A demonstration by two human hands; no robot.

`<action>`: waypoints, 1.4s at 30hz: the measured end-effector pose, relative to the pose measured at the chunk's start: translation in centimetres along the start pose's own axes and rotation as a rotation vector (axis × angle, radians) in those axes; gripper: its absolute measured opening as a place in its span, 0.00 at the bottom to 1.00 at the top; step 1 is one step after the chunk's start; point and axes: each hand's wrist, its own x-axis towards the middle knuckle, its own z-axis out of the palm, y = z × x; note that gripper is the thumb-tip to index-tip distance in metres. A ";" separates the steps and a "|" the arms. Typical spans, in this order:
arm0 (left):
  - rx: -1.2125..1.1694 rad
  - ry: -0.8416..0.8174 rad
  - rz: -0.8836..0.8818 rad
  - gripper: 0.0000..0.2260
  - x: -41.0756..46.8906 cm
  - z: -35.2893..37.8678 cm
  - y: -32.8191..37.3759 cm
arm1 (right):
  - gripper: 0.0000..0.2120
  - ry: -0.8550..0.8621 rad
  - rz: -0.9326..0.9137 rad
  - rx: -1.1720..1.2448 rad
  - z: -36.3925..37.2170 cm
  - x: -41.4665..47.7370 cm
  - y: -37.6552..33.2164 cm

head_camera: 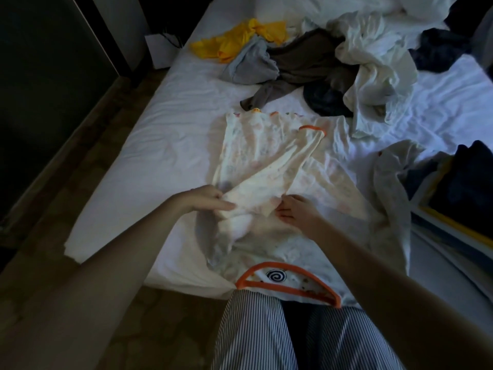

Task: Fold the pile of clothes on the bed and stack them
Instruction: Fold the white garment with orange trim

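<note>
Holding shirt point(266, 161), left hand point(210, 200), right hand point(296, 209); spiral neck label point(276, 275)

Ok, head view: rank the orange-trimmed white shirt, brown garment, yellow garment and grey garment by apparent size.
1. orange-trimmed white shirt, also nearest the camera.
2. brown garment.
3. yellow garment and grey garment look alike; both crumpled, unranked.

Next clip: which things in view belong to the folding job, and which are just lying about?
In the job: white patterned shirt with orange trim, pinched by left hand and right hand; unfolded pile behind it: yellow garment, grey garment, brown garment, crumpled white garment, dark navy garment.
Lying about: white box beside the bed; striped trousers, worn by the person.
</note>
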 end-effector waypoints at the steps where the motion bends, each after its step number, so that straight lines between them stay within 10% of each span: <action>1: -0.039 0.031 -0.003 0.15 -0.5 -0.1 -0.7 | 0.08 -0.026 0.018 -0.004 0.3 -0.4 0.3; 6: 0.213 0.136 -0.092 0.43 -2.2 0.7 -2.7 | 0.04 -0.107 0.046 -0.116 1.3 -2.1 2.6; 10: 0.361 0.539 0.099 0.39 -4.1 4.6 -0.3 | 0.03 -0.098 0.053 -0.079 1.0 -2.7 3.3; 19: 0.564 0.304 0.041 0.28 -4.0 10.8 0.4 | 0.06 -0.017 -0.012 -0.141 -1.5 -4.7 4.2; 26: 0.436 0.557 0.195 0.19 -2.9 11.1 7.2 | 0.15 0.504 -0.609 -0.839 -7.0 -7.1 4.6; 32: -0.216 0.362 0.331 0.08 1.7 14.9 19.4 | 0.28 0.674 -0.359 -0.969 -14.6 -8.2 6.1; 38: -0.825 0.163 0.024 0.17 7.2 17.6 28.0 | 0.26 0.633 -0.374 -1.001 -16.9 -7.5 9.8; 42: -1.093 0.032 -0.126 0.04 8.9 17.6 29.6 | 0.24 0.651 -0.395 -0.993 -16.9 -7.4 9.4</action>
